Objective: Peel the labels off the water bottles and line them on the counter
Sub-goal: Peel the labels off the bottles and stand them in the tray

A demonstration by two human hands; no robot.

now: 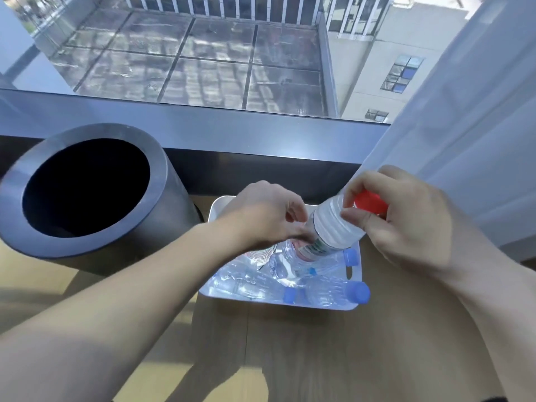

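Note:
A clear water bottle with a red cap (pixel 333 224) is held tilted above a white tray (pixel 355 274). My right hand (pixel 406 224) grips its neck and cap end. My left hand (pixel 269 216) is closed around the lower part of the same bottle, fingers at its label (pixel 314 248). In the tray lie several clear bottles with blue caps (pixel 333 291), on their sides. Part of the tray and of the held bottle's base is hidden behind my left hand.
A tall dark round bin (pixel 87 190) with an open top stands left of the tray on the wooden counter (pixel 290 358). A dark window ledge (pixel 232 132) runs behind. A white curtain (pixel 464 111) hangs at the right.

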